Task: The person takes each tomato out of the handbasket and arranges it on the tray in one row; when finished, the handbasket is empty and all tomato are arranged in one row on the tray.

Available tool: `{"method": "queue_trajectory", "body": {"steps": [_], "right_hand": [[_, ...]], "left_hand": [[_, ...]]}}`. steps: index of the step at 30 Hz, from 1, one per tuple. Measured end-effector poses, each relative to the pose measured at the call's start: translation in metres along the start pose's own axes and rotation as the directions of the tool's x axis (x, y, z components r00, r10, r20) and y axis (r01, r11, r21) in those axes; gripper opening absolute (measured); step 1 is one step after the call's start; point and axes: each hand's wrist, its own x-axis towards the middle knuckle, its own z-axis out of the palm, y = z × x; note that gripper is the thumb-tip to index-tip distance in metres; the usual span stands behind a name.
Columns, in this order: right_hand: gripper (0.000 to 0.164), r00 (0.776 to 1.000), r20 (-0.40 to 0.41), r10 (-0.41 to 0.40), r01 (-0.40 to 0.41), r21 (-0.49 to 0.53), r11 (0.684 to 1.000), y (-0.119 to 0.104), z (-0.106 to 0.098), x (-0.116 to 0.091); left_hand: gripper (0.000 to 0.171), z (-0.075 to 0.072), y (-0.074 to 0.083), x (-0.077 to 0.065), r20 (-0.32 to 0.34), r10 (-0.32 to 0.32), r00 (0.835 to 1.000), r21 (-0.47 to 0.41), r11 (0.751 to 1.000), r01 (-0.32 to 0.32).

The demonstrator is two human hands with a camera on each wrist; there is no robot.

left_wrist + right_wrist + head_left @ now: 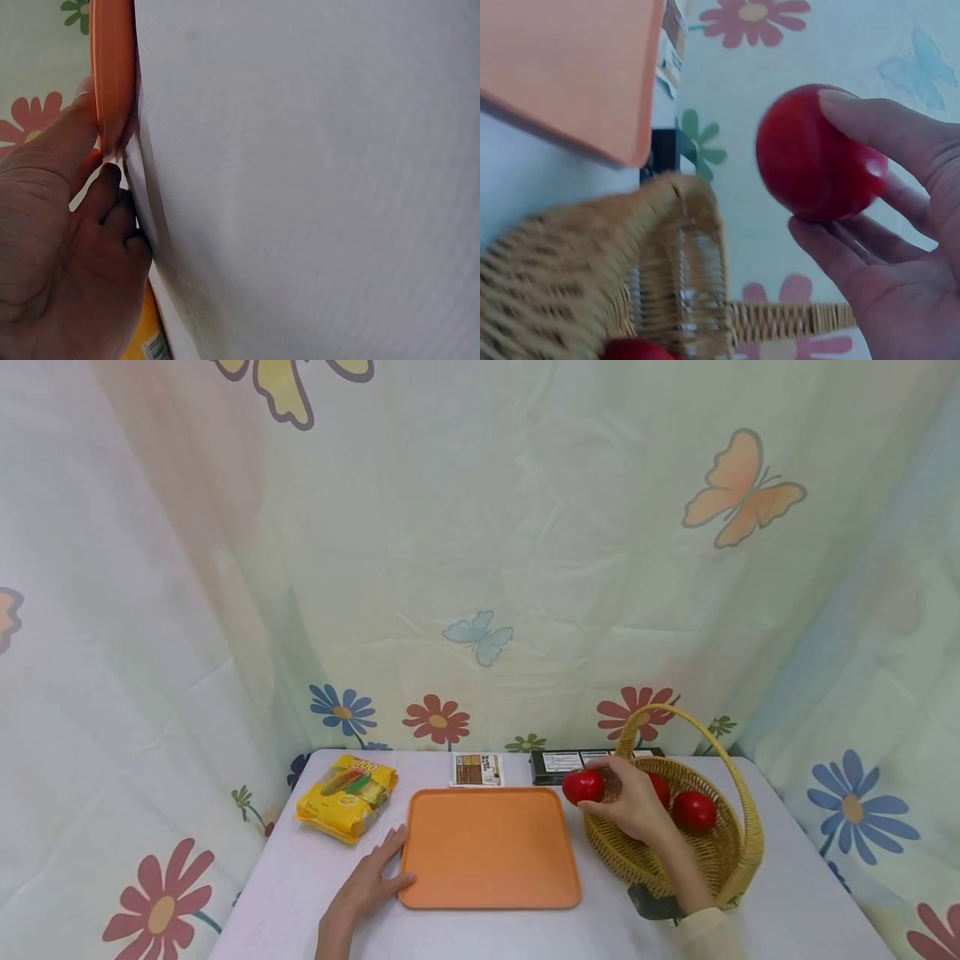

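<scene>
My right hand [636, 802] grips a shiny red apple [814, 154] between thumb and fingers, raised over the left rim of a wicker basket [626, 852]. In the head view, that held apple [583, 787] is near the right back corner of an orange tray [491, 852]. More red apples, such as one apple [694, 811], lie inside the basket, partly hidden by my right hand and arm. At the tray's left edge rests my left hand [370, 878], its fingers extended along the side. The left wrist view shows the thumb [64, 131] against the tray's rim [114, 75].
A yellow food packet [347, 797] lies at the back left of the white table [450, 935]. Behind the tray are a small printed packet [477, 770] and a black box [551, 767]. The basket's tall handle [742, 781] arches upward, and a patterned curtain [480, 543] hangs behind.
</scene>
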Motion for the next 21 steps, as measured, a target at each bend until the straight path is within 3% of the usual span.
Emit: {"method": "queue_trajectory", "body": {"steps": [9, 16, 21], "right_hand": [[0.066, 0.999, -0.029, -0.045, 0.047, 0.086, 0.995, -0.005, 0.037, 0.001], [0.079, 1.000, -0.024, -0.006, 0.010, 0.194, 0.981, -0.014, 0.059, 0.001], [0.082, 0.998, -0.056, 0.012, -0.001, 0.194, 0.981, -0.023, 0.069, 0.004]], "left_hand": [[0.087, 0.001, -0.002, 0.000, 0.004, 0.012, 1.000, -0.006, 1.000, -0.012], [0.086, 0.001, -0.002, -0.002, -0.002, 0.004, 1.000, -0.004, 1.000, -0.004], [0.084, 0.000, -0.002, -0.001, -0.008, 0.014, 1.000, -0.009, 1.000, -0.014]]}}
